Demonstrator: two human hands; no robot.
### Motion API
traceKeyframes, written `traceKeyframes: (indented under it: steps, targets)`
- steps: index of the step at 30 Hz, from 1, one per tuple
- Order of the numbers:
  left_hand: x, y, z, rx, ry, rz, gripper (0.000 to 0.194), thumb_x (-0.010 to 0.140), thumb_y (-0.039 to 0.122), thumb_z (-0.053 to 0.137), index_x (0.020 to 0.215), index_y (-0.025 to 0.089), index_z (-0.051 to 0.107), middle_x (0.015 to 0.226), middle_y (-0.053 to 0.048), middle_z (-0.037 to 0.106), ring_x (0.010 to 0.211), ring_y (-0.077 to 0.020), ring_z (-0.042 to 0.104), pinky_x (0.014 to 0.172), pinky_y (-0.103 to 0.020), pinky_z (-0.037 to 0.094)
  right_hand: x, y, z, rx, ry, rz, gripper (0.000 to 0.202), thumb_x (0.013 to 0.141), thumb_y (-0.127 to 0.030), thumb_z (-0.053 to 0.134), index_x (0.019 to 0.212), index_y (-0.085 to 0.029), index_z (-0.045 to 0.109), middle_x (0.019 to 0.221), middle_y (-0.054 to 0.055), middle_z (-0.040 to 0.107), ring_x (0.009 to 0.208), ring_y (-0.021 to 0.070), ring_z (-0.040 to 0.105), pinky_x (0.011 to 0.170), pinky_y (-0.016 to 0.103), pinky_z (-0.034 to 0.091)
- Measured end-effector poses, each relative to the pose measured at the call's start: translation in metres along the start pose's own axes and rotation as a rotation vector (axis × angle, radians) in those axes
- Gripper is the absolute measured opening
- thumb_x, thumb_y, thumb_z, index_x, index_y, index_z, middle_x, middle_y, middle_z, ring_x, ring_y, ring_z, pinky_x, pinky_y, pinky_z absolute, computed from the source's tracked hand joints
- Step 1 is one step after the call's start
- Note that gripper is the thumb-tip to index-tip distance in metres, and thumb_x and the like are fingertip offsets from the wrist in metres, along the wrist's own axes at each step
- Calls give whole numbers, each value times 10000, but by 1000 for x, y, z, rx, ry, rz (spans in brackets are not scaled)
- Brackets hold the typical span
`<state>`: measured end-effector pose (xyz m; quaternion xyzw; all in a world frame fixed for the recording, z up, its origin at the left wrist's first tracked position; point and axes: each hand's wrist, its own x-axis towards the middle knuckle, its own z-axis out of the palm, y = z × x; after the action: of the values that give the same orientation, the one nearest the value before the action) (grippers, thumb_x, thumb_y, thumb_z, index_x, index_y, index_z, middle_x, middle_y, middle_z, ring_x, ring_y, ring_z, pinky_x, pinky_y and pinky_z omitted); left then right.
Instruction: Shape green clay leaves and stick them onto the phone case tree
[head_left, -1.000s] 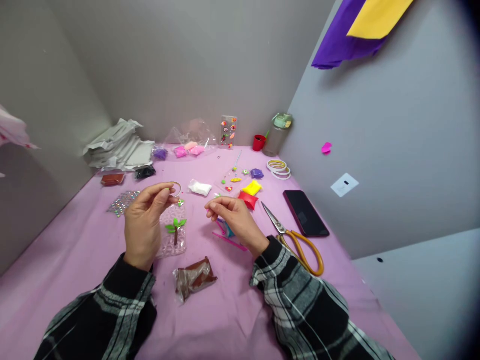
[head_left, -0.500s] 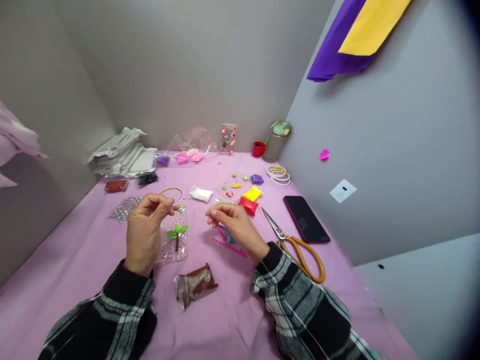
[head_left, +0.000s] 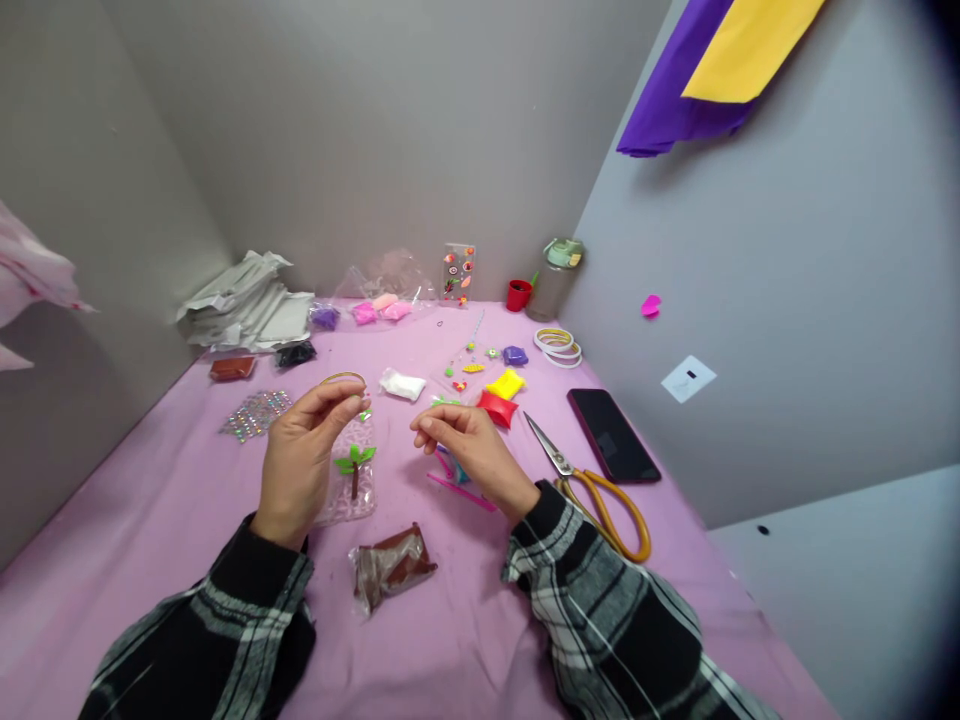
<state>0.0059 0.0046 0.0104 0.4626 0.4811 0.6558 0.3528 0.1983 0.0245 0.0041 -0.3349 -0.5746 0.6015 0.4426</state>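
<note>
My left hand (head_left: 304, 455) is raised over the left of the table, thumb and fingers pinched together. Anything between those fingertips is too small to make out. Beside it lies a clear textured sheet (head_left: 362, 495) bearing a small palm tree (head_left: 355, 465) with green leaves and a brown trunk. A gold ring-shaped band (head_left: 343, 376) is partly hidden behind this hand. My right hand (head_left: 476, 450) is also closed in a pinch, and what it holds cannot be seen. Pink plastic tools (head_left: 465, 493) lie under it. Nearer me rests a wrapped brown clay packet (head_left: 394, 565).
Scissors (head_left: 600, 495) and a phone (head_left: 613, 435) lie at the right. Red (head_left: 496, 408), yellow (head_left: 506, 384) and white clay packets (head_left: 403, 385) sit beyond my hands. A rhinestone sheet (head_left: 255, 415) is at left; a bottle (head_left: 556, 280) and red cup (head_left: 518, 294) stand behind.
My left hand has shifted slightly right and turned, its fingertips now nearer my right hand and covering more of the gold band. My right hand has stayed nearly still.
</note>
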Motion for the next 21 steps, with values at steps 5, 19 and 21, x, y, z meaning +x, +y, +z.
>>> traceKeyframes:
  steps: [5,19,21]
  targets:
    - [-1,-1,0,15,-54,25,189,744,288,818,882,214,711,913,7,674,849,-161,617,819,-271,487,-1,-2,0,-14,1,6,188,868,-359,671,852,-180,727,746,6,689,673,116,593,687,265,476]
    - [-3,-3,-1,32,-181,-87,231,896,433,679,927,216,751,773,-3,688,816,-178,666,833,-299,512,0,-3,1,-4,-16,-4,187,870,-354,668,850,-177,726,749,6,684,665,111,587,683,262,472]
    - [-4,-2,0,38,-191,-87,222,872,414,714,965,217,759,869,-21,726,874,-189,681,881,-313,507,-1,-3,1,-6,-16,-6,191,870,-360,668,850,-179,723,753,8,684,666,113,587,686,265,472]
